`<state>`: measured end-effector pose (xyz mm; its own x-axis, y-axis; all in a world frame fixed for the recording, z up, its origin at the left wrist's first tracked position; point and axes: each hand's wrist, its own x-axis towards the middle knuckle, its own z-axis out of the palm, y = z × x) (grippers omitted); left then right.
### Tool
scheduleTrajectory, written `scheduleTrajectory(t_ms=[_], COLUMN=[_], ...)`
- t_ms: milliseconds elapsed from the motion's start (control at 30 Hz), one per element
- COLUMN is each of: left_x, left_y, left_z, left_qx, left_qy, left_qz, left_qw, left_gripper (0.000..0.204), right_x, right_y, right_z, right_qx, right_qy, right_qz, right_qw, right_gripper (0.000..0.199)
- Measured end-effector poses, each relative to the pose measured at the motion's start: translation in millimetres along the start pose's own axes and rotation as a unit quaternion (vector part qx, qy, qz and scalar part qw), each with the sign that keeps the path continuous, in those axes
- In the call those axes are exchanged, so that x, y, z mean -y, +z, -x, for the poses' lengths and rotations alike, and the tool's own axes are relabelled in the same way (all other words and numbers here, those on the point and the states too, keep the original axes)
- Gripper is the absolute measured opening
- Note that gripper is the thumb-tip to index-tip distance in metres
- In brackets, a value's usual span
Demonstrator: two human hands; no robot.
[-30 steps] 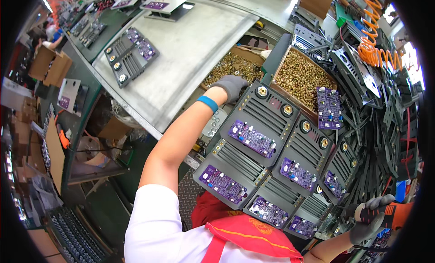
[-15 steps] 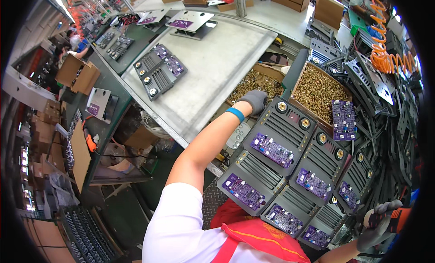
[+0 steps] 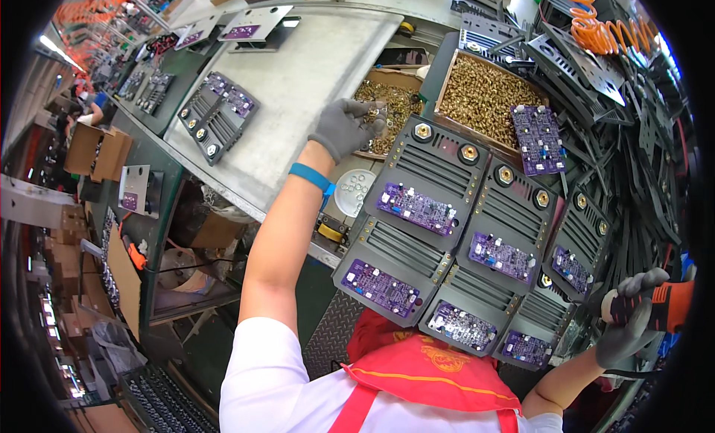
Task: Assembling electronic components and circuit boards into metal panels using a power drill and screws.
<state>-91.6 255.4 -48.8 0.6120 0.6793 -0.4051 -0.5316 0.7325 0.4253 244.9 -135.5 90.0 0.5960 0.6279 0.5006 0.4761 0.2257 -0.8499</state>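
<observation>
Left hand [image 3: 342,131]: gloved in grey, at the left side of a shallow box [image 3: 395,77] of small metal parts [image 3: 402,105], with fingers bent and partly drawn together. Content of grip: cannot tell – fingertips overlapping the parts behind. On the left wrist: blue band [image 3: 311,177].

Right hand [image 3: 625,340]: also gloved in grey, at the near right, wrapped around an orange-and-black power tool [image 3: 670,306]. Tool orientation: dark front end toward the left, orange body toward the right.

Between both hands: grey slotted panels [image 3: 413,243], set side by side in two rows, with one purple circuit board [image 3: 417,208] on each and brass-coloured fittings [image 3: 422,131] at the far end of the far row.

Just left of the panels: white dish [image 3: 344,203] with metal rings [image 3: 357,187]. Beyond the panels: larger box [image 3: 477,137] heaped with brass-coloured pieces [image 3: 484,94]; at its right edge, a purple double board [image 3: 538,138]. Farther right: piled black brackets [image 3: 633,157]. At far left: pale worktop [image 3: 298,68] with another grey panel assembly [image 3: 217,116] on top.
</observation>
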Motion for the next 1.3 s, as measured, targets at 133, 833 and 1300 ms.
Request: scheduleTrajectory(t_ms=[133, 833, 1300], left_x=[0.0, 101.7, 223.6], left_y=[13.9, 86.3, 112.5], left_z=[20.3, 168.3, 168.1], left_qx=[0.008, 0.020, 0.104], left_qy=[-0.020, -0.055, -0.113], left_qz=[-0.058, -0.002, -0.129], left_qw=[0.998, 0.998, 0.980], left_gripper=[0.031, 0.033, 0.049], right_x=[10.7, 5.3, 59.8], right_y=[27.3, 4.5, 101.2], right_z=[-1.2, 10.2, 22.2], right_qx=[-0.026, -0.009, 0.111], right_qy=[-0.017, 0.041, 0.032], right_qz=[0.009, -0.032, -0.180], right_qw=[0.999, 0.999, 0.977], right_gripper=[0.047, 0.049, 0.038])
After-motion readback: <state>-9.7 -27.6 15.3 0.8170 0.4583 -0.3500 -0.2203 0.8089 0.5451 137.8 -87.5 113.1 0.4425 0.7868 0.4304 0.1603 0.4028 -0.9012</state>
